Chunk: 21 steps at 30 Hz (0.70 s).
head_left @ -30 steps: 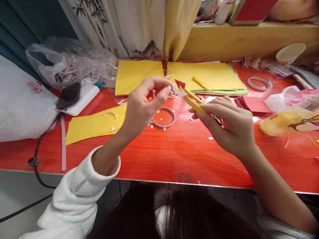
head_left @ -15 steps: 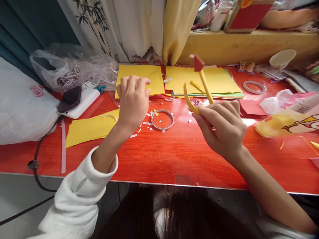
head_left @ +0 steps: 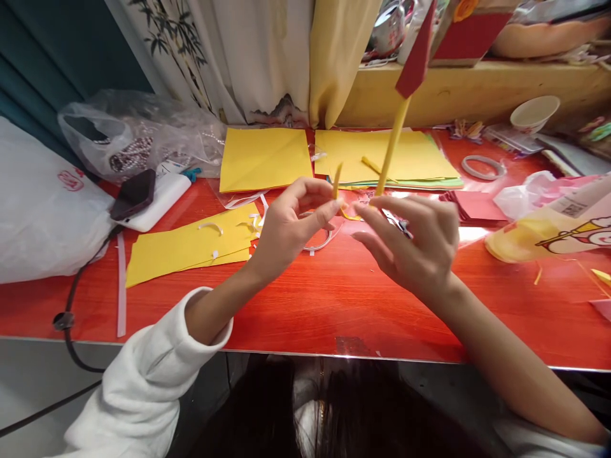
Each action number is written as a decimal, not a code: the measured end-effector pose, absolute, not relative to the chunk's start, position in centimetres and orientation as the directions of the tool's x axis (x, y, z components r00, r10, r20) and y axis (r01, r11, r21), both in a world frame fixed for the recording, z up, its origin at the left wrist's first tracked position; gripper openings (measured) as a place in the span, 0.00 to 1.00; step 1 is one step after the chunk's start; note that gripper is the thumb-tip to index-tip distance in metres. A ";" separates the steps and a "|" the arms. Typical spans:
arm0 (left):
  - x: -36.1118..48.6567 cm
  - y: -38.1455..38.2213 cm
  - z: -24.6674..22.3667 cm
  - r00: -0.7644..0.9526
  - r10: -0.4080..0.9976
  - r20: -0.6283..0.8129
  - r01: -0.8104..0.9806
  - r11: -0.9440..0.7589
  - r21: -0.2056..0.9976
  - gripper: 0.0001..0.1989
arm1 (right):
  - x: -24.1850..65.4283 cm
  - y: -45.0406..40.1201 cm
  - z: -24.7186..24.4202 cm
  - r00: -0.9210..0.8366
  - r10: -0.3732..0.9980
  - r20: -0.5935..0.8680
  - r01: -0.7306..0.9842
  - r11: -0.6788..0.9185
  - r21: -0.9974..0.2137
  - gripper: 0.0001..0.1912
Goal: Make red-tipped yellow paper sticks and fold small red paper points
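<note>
My left hand (head_left: 293, 226) pinches a small curled yellow paper strip (head_left: 337, 181) between thumb and fingertips, above the middle of the red table. To its right, my right hand (head_left: 415, 245) holds a thin yellow stick (head_left: 394, 143) upright, with a pointed red paper piece (head_left: 416, 57) at its top. The right thumb and index finger are apart, close to the curled strip. Something dark and shiny shows partly inside the right palm. Behind my left fingers, a tape ring (head_left: 319, 240) lies on the table, partly hidden.
Yellow sheets (head_left: 265, 159) and a paper stack (head_left: 429, 159) lie at the back. Yellow strips (head_left: 191, 245), a phone (head_left: 133, 194) and plastic bags (head_left: 42, 210) are left. A drink cup (head_left: 515, 245), red paper (head_left: 480, 207) and another tape ring (head_left: 483, 167) are right.
My left hand has moved right and now pinches the yellow strip, which was in my right fingers. The red-topped stick has risen and stands more upright. My right thumb has opened away.
</note>
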<state>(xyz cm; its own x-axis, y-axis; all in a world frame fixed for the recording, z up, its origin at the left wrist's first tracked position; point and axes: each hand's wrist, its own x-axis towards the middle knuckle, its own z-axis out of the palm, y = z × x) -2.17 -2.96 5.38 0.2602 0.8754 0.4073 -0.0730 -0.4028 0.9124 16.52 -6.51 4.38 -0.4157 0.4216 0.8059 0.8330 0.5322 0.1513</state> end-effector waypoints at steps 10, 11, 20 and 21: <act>-3.0 -3.0 6.3 0.330 0.774 0.540 -0.099 -0.540 0.836 0.10 | 16.4 -3.7 4.3 -0.193 0.970 -0.147 -0.015 -0.152 -0.988 0.28; -3.0 -3.1 6.4 0.362 0.760 0.539 -0.107 -0.540 0.835 0.11 | 16.3 -3.7 4.4 -0.254 0.947 -0.195 -0.063 -0.218 -0.974 0.28; -3.1 -2.9 6.7 0.511 0.724 0.464 -0.180 -0.438 0.881 0.14 | 16.2 -4.8 5.6 -0.176 0.984 -0.033 -0.272 -0.081 -0.959 0.08; -3.0 -2.8 6.5 0.453 0.754 0.476 -0.163 -0.455 0.876 0.17 | 16.2 -4.9 5.7 -0.156 0.988 -0.003 -0.253 -0.043 -0.966 0.08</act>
<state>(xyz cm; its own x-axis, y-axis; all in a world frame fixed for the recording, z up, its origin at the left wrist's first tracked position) -3.01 -2.78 6.53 0.4534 0.7536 0.4759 -0.1626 -0.4550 0.8755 16.19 -4.91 5.70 -0.1564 0.9877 -0.0029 -0.2531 -0.0429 -0.9665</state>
